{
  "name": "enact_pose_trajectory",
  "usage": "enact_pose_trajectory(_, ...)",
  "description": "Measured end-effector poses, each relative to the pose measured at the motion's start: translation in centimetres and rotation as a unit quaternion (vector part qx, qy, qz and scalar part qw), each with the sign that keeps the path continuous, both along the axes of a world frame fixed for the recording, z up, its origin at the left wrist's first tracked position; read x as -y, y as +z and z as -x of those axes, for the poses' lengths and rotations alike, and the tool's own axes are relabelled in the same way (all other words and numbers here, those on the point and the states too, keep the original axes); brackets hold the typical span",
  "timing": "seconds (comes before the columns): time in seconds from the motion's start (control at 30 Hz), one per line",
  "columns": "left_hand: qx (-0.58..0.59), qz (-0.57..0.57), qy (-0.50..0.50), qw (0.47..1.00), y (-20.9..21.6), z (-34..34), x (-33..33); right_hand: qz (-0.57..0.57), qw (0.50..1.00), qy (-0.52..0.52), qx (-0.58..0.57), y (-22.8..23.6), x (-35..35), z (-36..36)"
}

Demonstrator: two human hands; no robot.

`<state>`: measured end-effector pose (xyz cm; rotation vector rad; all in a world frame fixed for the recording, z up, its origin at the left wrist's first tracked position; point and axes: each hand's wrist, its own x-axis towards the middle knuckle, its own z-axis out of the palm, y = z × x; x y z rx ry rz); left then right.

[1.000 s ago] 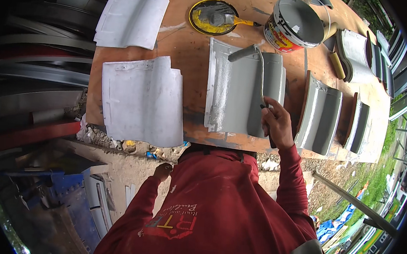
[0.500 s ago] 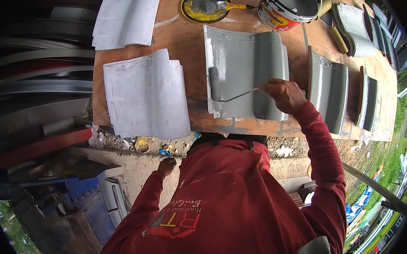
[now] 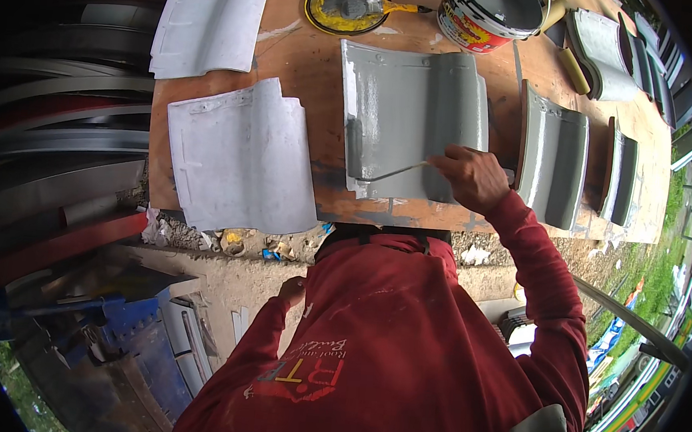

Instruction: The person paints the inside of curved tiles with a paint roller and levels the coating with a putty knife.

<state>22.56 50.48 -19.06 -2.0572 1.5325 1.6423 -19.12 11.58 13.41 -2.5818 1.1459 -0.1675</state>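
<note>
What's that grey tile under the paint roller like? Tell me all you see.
The grey tile is a curved panel, with a rounded ridge toward its right side and a shallower trough left of it. It looks hard, perhaps cement or clay. Its grey coat shines as if wet, with paler patches along the left edge. It lies ridge-up on the wooden table. The roller meets its left side; the right hand hides part of its lower right.

Roller (image 3: 353,142) now at left of tile (image 3: 409,120)
</note>
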Motion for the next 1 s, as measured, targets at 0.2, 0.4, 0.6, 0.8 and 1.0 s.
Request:
enact_pose_trajectory(0.2,-0.003,0.012,0.049,0.999,3.5,-0.2,5.3,-0.002,1.0,-0.02,-0.009,-1.0,-0.1,1.1)
enact_pose_trajectory(0.4,0.036,-0.008,-0.012,0.999,5.1,-0.8,6.2,0.015,1.0,-0.01,-0.015,-1.3,-0.9,0.6)
enact_pose_trajectory(0.6,0.05,0.008,-0.139,0.989,4.1,-1.3,5.7,0.025,0.999,-0.024,-0.016,-0.7,-1.9,0.1)
enact_pose_trajectory(0.8,0.032,0.02,-0.043,0.998,2.3,-1.3,4.6,0.043,0.999,-0.025,-0.021,-0.8,-1.7,2.1)
enact_pose_trajectory(1.0,0.027,-0.031,0.005,0.999,2.6,-1.1,5.0,0.044,0.998,-0.024,-0.03,-0.8,-2.0,0.8)
